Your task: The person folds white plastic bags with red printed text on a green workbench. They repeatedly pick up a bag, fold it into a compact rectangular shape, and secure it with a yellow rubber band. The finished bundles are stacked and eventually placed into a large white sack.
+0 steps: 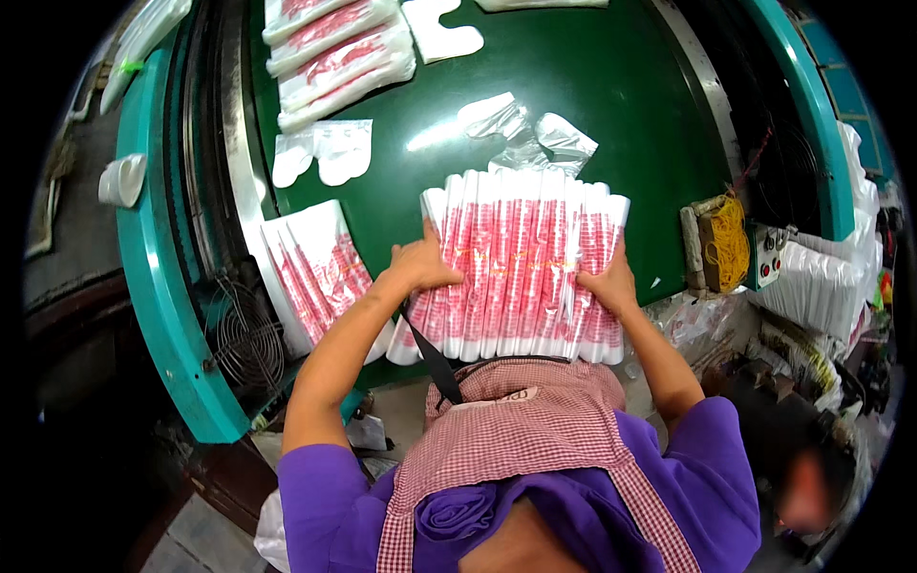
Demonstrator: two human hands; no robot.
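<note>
A wide row of folded white plastic bags with red print (521,267) lies on the green table (611,95) right in front of me. My left hand (422,265) presses against the row's left side, fingers spread on it. My right hand (607,284) presses on the right side, squeezing the row between both hands. A crumpled clear plastic wrapper (525,134) lies just beyond the row.
A second fanned stack of the same bags (315,272) lies to the left. More bundles (334,57) and loose white bags (325,153) sit farther back. A bundle of yellow rubber bands (728,244) is at the right edge, a wire fan guard (244,334) at the lower left.
</note>
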